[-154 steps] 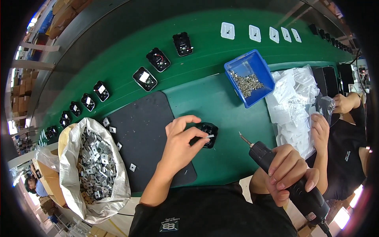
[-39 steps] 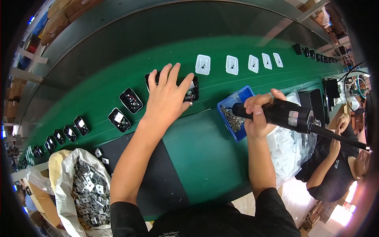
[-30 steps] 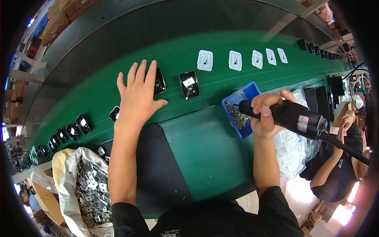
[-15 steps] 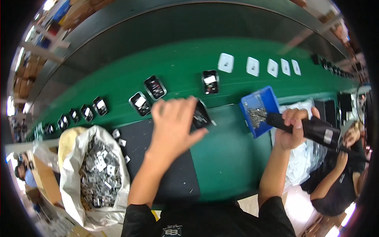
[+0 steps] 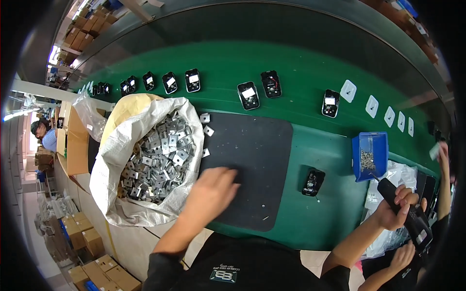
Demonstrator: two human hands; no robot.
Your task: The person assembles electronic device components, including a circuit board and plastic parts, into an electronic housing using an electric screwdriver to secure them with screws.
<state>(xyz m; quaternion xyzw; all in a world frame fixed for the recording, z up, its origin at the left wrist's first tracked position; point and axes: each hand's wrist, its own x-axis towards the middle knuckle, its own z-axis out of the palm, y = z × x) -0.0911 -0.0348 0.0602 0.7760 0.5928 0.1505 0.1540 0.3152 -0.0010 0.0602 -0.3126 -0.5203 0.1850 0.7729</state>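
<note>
My right hand (image 5: 395, 211) is closed around a black electric screwdriver (image 5: 388, 190). Its thin bit points at the near edge of a blue bin (image 5: 383, 154) of small screws (image 5: 367, 160). Over the black mat (image 5: 257, 160), my left hand (image 5: 211, 191) hovers beside a white woven sack (image 5: 114, 169) filled with metal clips (image 5: 165, 148). Motion blurs its bent fingers, and I see nothing in them. A black plastic housing (image 5: 313, 182) lies on the green worktop between my hands, a small screw by its near corner.
Several black housings (image 5: 192, 80) and white covers (image 5: 372, 106) line the green belt (image 5: 218, 63). Loose clips (image 5: 208, 131) lie at the mat's edge by the sack. Plastic bags (image 5: 395, 177) sit under my right arm. At far right a co-worker's hand (image 5: 441, 153) holds a pale piece.
My view has swung left. My left hand has left the black housing and come over the mat toward the sack. The screwdriver stays in my right hand, its bit now at the bin's near edge.
</note>
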